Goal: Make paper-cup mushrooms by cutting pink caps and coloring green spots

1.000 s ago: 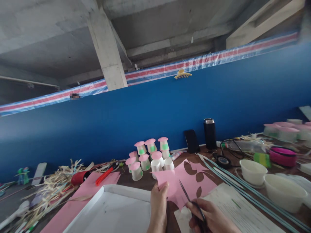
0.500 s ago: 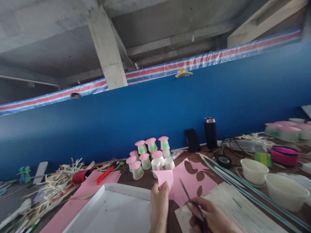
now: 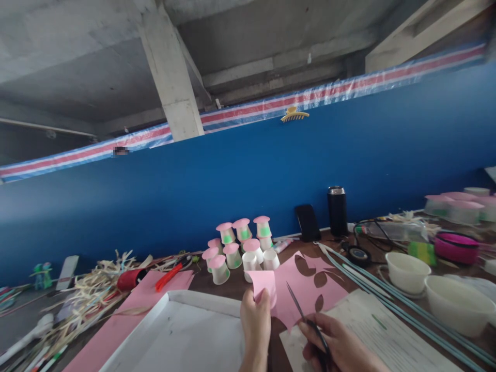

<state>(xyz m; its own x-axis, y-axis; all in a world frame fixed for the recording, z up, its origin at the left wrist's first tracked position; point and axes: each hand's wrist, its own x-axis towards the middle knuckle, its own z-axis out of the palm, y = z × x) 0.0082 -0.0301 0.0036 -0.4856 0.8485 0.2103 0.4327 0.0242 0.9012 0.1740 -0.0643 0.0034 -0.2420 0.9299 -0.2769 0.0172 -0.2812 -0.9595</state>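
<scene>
My left hand [image 3: 256,320] pinches a small piece of pink paper [image 3: 263,284] between thumb and fingers, its upper edge curling. To the right, my right hand [image 3: 329,338] grips a pair of dark-handled scissors [image 3: 298,302], the blades pointing up and left, apart from the pink piece. Behind the scissors lies a larger pink sheet [image 3: 289,289] with several leaf-shaped holes cut in it. White paper cups [image 3: 219,274], several topped with pink discs and marked green, stand grouped just beyond my left hand.
A white tray [image 3: 201,330] lies at left over pink sheets [image 3: 112,320]. Further left are paper strips [image 3: 96,287] and a red cutter [image 3: 168,277]. Light-blue rods [image 3: 411,305], a printed sheet [image 3: 368,325] and white bowls [image 3: 408,271] lie right. A black bottle [image 3: 337,212] and phone [image 3: 308,223] stand against the blue partition [image 3: 232,175].
The view has shifted very slightly. Both hands keep their grips, and the scissors and pink piece stay almost where they were.
</scene>
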